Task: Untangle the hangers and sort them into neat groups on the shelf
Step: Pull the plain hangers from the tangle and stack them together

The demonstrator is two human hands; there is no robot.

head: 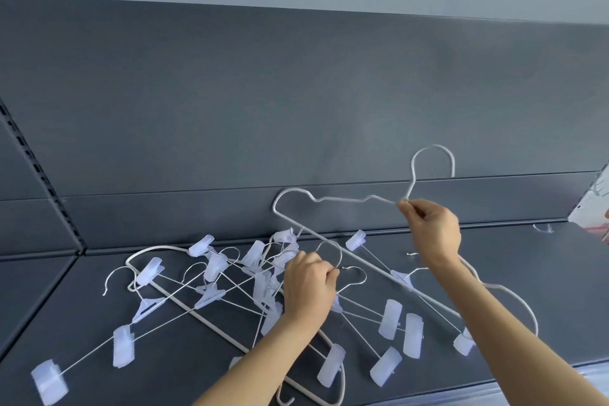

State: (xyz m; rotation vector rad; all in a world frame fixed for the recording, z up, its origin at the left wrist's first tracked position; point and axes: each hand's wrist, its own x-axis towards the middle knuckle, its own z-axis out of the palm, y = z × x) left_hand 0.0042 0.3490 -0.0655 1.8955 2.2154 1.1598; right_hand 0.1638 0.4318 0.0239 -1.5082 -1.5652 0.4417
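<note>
A tangled pile of clip hangers (211, 287) with thin metal rods and pale translucent clips lies on the dark grey shelf (527, 290). My right hand (431, 227) pinches the neck of a white wire hanger (336, 199), lifted and tilted above the pile with its hook pointing up. The fingers of my left hand (308, 287) are closed around the metal hook of a clip hanger (329, 254) in the middle of the pile. Another white wire hanger (204, 313) lies under the clip hangers at the left.
The shelf's grey back panel (296, 109) rises right behind the pile. A slotted upright (43, 175) runs along the left. A white and pink object (593, 208) stands at the far right edge. A small clear hook (543, 227) lies near it.
</note>
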